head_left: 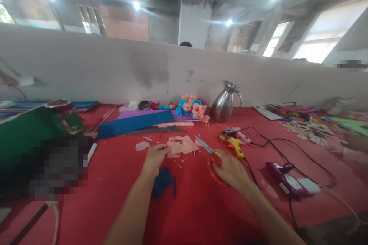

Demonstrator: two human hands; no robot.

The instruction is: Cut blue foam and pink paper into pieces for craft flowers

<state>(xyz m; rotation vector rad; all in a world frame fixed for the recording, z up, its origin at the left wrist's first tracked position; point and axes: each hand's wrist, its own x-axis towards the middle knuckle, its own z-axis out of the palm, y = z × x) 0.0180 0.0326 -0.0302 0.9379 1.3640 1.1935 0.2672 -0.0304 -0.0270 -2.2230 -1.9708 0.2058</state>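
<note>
Taking the pink paper scraps [186, 145] as the clock's centre on the red tabletop [189, 214], a green sheet lies at nine, cut off by the left edge. One blue strip [135, 125] lies at ten, one steel jug [223, 103] stands between one and two. The left hand [154, 157], past eight, has its fingertips together at the scraps; I cannot tell if they pinch one. The right hand [231, 166], at four, grips one pair of scissors [206, 146], partly hiding the handles. The flower bunch [191, 108] sits at twelve. Two glue guns [237, 146] crowd three, a black cable passing behind the right forearm. Overlapping scraps defy counting.
</note>
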